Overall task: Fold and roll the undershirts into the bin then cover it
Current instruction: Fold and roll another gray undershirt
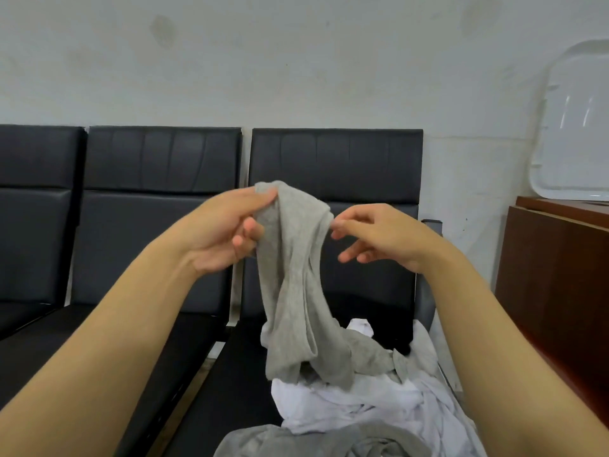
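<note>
3 black padded seats [164,192] against a stained pale wall [296,61]

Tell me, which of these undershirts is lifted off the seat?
The grey undershirt gripped by both hands; the white ones and another grey one lie heaped on the seat.
</note>
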Demonstrator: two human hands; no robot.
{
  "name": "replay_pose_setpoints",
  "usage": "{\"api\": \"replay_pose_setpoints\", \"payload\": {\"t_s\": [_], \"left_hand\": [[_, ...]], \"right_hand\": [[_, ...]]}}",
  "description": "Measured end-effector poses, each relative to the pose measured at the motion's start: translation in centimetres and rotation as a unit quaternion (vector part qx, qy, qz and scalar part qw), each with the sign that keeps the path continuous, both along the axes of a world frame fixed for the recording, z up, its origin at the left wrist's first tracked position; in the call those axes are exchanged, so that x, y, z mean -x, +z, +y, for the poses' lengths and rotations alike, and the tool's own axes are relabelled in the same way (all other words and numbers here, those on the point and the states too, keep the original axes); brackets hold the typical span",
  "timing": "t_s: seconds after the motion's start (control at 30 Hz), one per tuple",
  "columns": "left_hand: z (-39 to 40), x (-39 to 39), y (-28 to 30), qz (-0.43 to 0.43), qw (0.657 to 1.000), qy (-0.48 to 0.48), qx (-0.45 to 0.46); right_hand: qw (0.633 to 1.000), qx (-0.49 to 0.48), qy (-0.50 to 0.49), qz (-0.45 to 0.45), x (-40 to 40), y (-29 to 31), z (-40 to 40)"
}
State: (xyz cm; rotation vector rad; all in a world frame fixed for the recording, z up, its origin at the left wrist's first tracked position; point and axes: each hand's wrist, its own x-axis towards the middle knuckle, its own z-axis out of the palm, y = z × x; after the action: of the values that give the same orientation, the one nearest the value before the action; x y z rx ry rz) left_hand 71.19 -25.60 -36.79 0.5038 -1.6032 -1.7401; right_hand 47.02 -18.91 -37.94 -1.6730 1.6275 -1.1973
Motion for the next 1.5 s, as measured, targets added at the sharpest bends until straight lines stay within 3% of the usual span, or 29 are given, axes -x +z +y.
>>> {"api": "replay_pose_setpoints", "payload": {"t_s": [0.17, 0.33, 0.43, 0.73, 0.97, 1.1, 1.2, 1.33, 1.5], "left_hand": [[0.7, -2.7, 2.5, 0.137, 0.988, -0.01, -0.072], [1.3, -4.4, 4.2, 0.194, 0.977, -0.048, -0.071], [1.6, -4.7, 4.7, 0.229, 0.968, -0.063, -0.087], [3.2, -5.0, 6.2, 0.339, 0.937, -0.07, -0.048], [3.5, -5.3, 6.4, 0.34, 0.94, 0.003, -0.023], [3.7, -5.4, 6.1, 0.322, 0.946, 0.031, -0.02], [3.7, -5.5, 6.1, 0.311, 0.948, 0.067, -0.017], [3.1, -5.7, 5.9, 0.33, 0.939, 0.088, -0.037], [2.6, -5.7, 5.7, 0.328, 0.937, 0.112, -0.044]], "right_hand": [[0.984, -0.09, 0.129, 0.089, -1.7, -0.5, 0.3], [0.98, -0.098, 0.145, 0.096, -3.0, -1.5, -0.6], [0.966, -0.119, 0.217, 0.073, -3.5, -1.7, -0.6], [0.965, 0.035, 0.251, -0.061, -4.7, 0.9, 1.1], [0.97, 0.096, 0.203, -0.093, -4.7, 2.2, 2.2], [0.981, 0.11, 0.156, -0.022, -4.7, 2.2, 2.5], [0.977, 0.172, 0.121, 0.042, -4.6, 2.3, 2.7], [0.96, 0.234, 0.145, 0.051, -4.9, 2.6, 3.5], [0.958, 0.224, 0.165, 0.067, -5.1, 2.8, 4.0]]}}
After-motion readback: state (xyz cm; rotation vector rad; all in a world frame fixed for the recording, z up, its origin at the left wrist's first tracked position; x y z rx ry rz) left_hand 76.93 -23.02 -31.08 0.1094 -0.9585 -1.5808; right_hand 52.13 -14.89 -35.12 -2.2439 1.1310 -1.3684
